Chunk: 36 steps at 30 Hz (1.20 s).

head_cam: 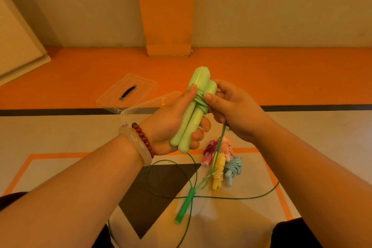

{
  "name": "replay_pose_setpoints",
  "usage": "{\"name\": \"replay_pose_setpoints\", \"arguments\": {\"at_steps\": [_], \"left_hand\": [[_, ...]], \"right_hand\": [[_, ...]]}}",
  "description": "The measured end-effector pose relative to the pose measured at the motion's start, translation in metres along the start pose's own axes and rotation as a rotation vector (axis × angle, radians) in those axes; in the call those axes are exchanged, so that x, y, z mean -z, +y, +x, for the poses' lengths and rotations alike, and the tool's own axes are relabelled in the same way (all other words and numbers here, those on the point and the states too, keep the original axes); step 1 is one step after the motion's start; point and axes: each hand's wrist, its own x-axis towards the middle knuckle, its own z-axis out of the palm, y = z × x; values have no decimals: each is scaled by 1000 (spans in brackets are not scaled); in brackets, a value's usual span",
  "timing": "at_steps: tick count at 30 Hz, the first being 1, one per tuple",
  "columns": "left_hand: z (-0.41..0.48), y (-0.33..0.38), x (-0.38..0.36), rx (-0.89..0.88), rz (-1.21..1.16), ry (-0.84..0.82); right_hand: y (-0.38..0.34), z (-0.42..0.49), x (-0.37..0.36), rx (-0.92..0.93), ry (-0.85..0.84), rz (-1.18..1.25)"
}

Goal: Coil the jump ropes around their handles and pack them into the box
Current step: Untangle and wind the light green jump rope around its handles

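My left hand [171, 121] grips the two light green handles [193, 110] of a jump rope, held side by side and pointing up and away. Several turns of green rope [200, 100] are wound round their upper part. My right hand [231, 108] pinches that rope beside the coil, thumb on the windings. The loose rest of the rope [171, 179] hangs down and loops over the floor. On the floor lie coiled ropes: a dark pink one [209, 152], a light pink one [227, 146], a yellow one [217, 171] and a blue one [232, 168].
A clear plastic box [141, 109] sits behind my left hand, partly hidden by it, with its clear lid [126, 91] lying beyond on the orange floor. A darker green piece [184, 207] of rope lies near my knees. An orange pillar [167, 26] rises at the wall.
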Motion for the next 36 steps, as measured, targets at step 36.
{"name": "replay_pose_setpoints", "arguments": {"at_steps": [36], "left_hand": [[16,-21,-8,-416,364,535]], "right_hand": [[-19,-1,-8,52,90,-206]]}}
